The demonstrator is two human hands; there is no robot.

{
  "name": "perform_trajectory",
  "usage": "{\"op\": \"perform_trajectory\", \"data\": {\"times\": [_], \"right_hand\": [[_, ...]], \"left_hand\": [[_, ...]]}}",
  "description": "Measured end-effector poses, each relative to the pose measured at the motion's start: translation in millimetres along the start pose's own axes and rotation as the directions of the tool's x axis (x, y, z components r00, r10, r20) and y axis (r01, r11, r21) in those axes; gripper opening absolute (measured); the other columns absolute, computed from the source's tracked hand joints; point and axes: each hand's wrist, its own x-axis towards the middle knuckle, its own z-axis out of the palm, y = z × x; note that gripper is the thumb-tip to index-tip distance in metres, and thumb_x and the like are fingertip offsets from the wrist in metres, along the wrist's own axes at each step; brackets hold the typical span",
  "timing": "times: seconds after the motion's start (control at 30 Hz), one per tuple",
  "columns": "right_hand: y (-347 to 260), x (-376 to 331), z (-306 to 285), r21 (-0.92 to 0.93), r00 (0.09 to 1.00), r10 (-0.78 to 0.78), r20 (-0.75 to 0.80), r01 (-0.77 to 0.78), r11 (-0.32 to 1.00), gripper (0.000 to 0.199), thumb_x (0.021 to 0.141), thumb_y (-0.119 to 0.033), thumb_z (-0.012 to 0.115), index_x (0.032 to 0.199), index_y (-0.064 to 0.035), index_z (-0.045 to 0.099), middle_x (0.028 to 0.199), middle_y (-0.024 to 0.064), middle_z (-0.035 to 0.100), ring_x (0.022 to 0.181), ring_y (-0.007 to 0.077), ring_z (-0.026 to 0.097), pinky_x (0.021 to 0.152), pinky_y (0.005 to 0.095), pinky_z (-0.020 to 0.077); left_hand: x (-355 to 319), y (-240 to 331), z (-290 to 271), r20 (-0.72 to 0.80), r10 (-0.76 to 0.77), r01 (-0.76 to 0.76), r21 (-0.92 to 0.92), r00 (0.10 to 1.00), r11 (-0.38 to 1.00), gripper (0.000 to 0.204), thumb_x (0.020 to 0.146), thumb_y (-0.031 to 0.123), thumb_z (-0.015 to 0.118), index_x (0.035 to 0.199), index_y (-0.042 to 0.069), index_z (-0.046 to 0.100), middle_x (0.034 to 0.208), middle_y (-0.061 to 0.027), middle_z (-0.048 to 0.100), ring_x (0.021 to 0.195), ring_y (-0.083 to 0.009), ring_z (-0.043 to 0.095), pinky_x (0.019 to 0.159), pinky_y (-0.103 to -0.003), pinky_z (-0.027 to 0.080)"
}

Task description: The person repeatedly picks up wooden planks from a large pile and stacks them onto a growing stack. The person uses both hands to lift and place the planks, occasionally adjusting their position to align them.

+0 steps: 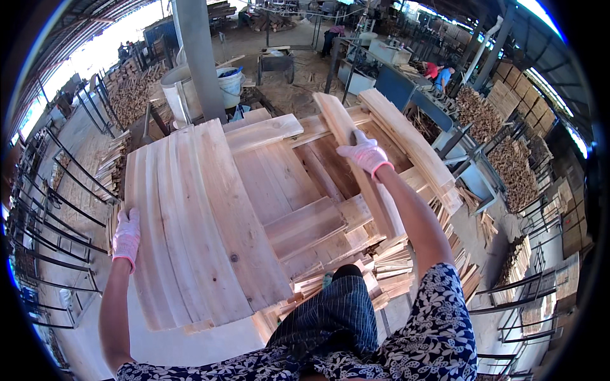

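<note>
In a pale glove with a pink cuff, my left hand lies against the outer left edge of a row of wide pale boards set side by side. Its fingers look stretched along that edge. My right hand, gloved the same way, is closed around a long narrow plank, which slants from the far side toward me. Left of this plank are short flat boards and a thicker short board. Longer planks lie stacked to its right.
Loose wood strips are heaped by my knee. Beyond the boards stand a grey post and a white bucket. Black metal racks line the left. Two people work far right near stacked wood.
</note>
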Motion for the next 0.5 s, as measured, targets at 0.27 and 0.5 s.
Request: {"op": "perform_trajectory", "data": {"times": [0.27, 0.5], "right_hand": [[-111, -46, 78, -0.177, 0.974, -0.197, 0.116, 0.216, 0.960, 0.102, 0.083, -0.070, 0.061, 0.156, -0.0039, 0.033, 0.147, 0.0320, 0.047, 0.136, 0.0425, 0.050, 0.110, 0.0471, 0.0434], [-124, -27, 116, -0.228, 0.945, -0.323, 0.052, 0.326, 0.917, 0.065, 0.097, -0.067, 0.040, 0.134, -0.0153, 0.051, 0.133, 0.0303, 0.058, 0.124, 0.0483, 0.056, 0.107, 0.0525, 0.0427]], "left_hand": [[-14, 6, 8, 0.002, 0.467, -0.427, 0.406, 0.884, 0.808, 0.041, 0.096, 0.013, 0.047, 0.136, 0.004, 0.050, 0.114, -0.0216, 0.060, 0.107, -0.0437, 0.062, 0.096, -0.047, 0.049], [-19, 38, 12, -0.042, 0.016, -0.016, 0.009, 0.999, 1.000, 0.067, 0.095, 0.059, 0.042, 0.133, 0.004, 0.050, 0.132, -0.0341, 0.058, 0.126, -0.0489, 0.054, 0.108, -0.049, 0.042]]}}
